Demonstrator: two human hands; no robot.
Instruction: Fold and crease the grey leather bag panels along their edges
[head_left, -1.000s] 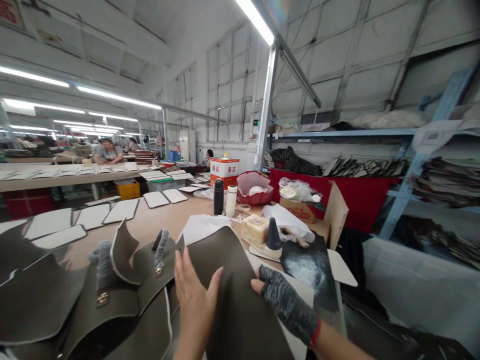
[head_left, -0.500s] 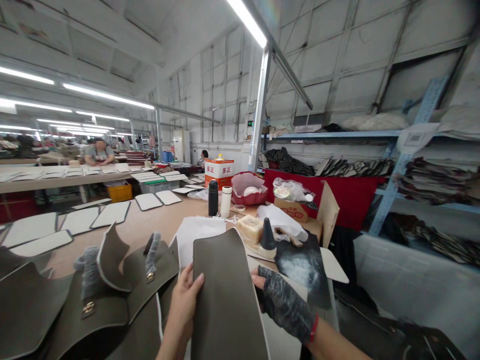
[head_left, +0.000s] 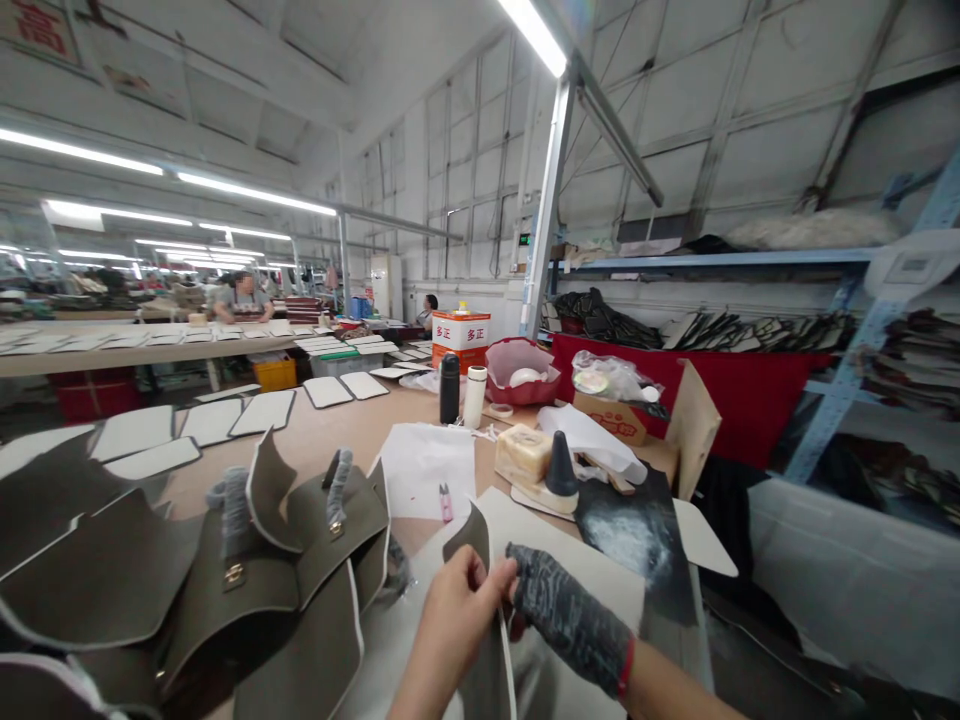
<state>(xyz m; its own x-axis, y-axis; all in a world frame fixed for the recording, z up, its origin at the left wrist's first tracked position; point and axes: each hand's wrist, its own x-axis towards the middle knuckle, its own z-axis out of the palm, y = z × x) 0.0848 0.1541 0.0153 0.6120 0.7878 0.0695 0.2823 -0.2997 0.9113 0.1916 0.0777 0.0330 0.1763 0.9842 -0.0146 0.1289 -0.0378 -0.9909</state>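
An olive-grey leather panel [head_left: 484,655] with a pale edge stands nearly edge-on in front of me, its upper end curling. My bare left hand [head_left: 461,610] pinches its edge between thumb and bent fingers. My right hand [head_left: 566,615], in a grey fingerless glove with a red cuff, meets the left thumb at the same edge; its fingers are closed there and partly hidden. Beyond the panel, pink-handled snips [head_left: 446,503] lie on white paper [head_left: 420,460]. Several olive bag pieces [head_left: 259,570] with brass clasps and grey-wrapped handles are heaped on the left.
A yellowish block [head_left: 521,452] and a dark cone [head_left: 561,468] stand beyond my right hand, near a black powdered sheet [head_left: 630,530]. A black bottle [head_left: 449,388] and a white bottle [head_left: 475,396] stand farther back. White panels [head_left: 262,412] line the table. A person [head_left: 244,298] sits across the room.
The panel has turned from facing me broadly to nearly edge-on. My left hand has moved right along it to meet the right hand. The snips have come into view.
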